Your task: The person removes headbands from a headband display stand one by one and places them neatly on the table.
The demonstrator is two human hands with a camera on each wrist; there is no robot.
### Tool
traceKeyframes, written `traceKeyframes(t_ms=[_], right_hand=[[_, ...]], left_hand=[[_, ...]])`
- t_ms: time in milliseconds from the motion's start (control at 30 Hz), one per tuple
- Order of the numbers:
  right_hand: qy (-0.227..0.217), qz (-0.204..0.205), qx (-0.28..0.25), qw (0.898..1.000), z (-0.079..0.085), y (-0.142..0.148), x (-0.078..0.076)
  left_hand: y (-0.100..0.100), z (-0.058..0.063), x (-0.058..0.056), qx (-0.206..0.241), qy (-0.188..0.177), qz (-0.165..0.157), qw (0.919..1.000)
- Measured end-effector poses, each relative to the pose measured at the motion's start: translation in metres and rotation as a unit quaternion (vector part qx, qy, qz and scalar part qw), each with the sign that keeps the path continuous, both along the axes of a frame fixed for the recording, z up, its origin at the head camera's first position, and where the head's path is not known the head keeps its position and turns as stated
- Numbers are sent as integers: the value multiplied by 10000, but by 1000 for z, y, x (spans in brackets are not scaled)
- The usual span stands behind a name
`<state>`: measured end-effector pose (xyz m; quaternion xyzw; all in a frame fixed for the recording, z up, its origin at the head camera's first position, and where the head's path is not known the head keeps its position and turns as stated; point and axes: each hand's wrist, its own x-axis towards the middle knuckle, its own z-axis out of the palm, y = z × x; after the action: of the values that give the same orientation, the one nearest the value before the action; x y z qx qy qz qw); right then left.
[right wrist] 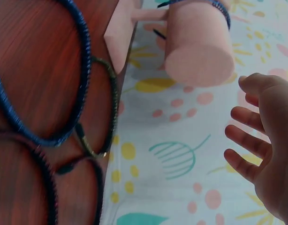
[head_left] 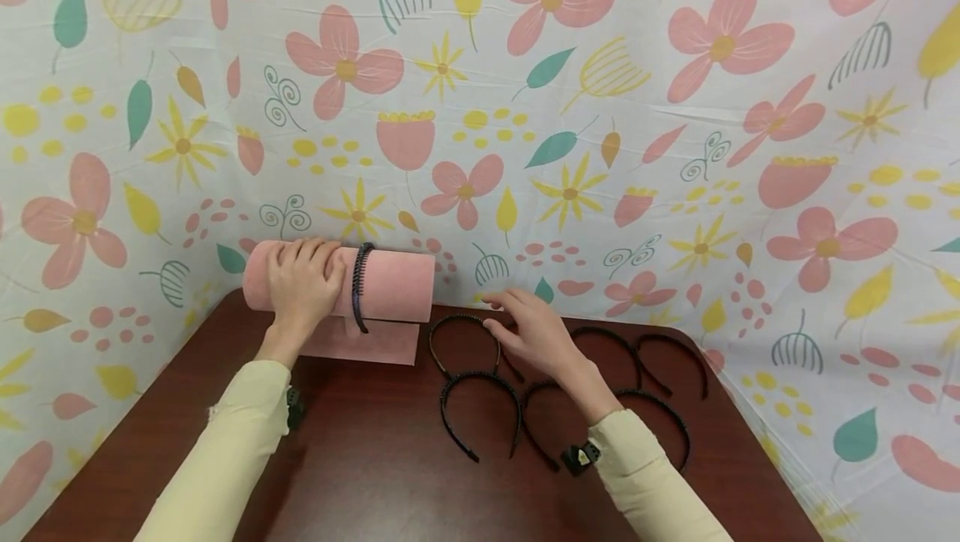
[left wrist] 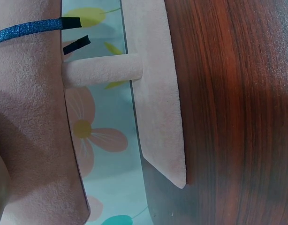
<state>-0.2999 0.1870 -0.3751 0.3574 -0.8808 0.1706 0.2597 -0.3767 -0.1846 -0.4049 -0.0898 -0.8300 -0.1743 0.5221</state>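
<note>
A pink, plush-covered cylinder stand (head_left: 401,285) with a short post and a flat base (head_left: 375,343) stands at the table's far left. Around its cylinder sits a dark blue, glittery toothed headband (head_left: 358,288). My left hand (head_left: 303,285) grips the cylinder from above, left of that headband, with fingers curved over the top. My right hand (head_left: 538,340) holds nothing and hovers over the headbands right of the stand, fingers spread and slightly bent. Nearest it lie a gold-green headband (right wrist: 115,96) and a blue headband (right wrist: 85,51), partly overlapping.
Several more dark headbands lie on the right of the table, among them one at the far right (head_left: 705,371) and one nearer the front (head_left: 684,429). A flower-printed cloth (head_left: 480,150) hangs right behind the brown table (head_left: 375,459).
</note>
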Motion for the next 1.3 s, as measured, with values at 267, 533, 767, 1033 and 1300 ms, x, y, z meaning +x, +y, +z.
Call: traceKeyframes(t_ms=[267,533,767,1033,1300], right_hand=[[-81,196,-29,9998,9,-30,-8],[-212,185,-111,9995,16,-63,-12],[39,181,-146,9997,23,-88,-19],[49,17,97,9999,25,-116,-29],[-155,-147,493,9986,26,-143,-35]], left_hand=[[0,0,0,-1,-51,10,10000],[-1,0,0,3,-28,18,10000],[-1,0,-2,-16,19,29,10000],[-2,1,0,22,-5,3,10000],[0,2,1,-93,-93,27,9999]])
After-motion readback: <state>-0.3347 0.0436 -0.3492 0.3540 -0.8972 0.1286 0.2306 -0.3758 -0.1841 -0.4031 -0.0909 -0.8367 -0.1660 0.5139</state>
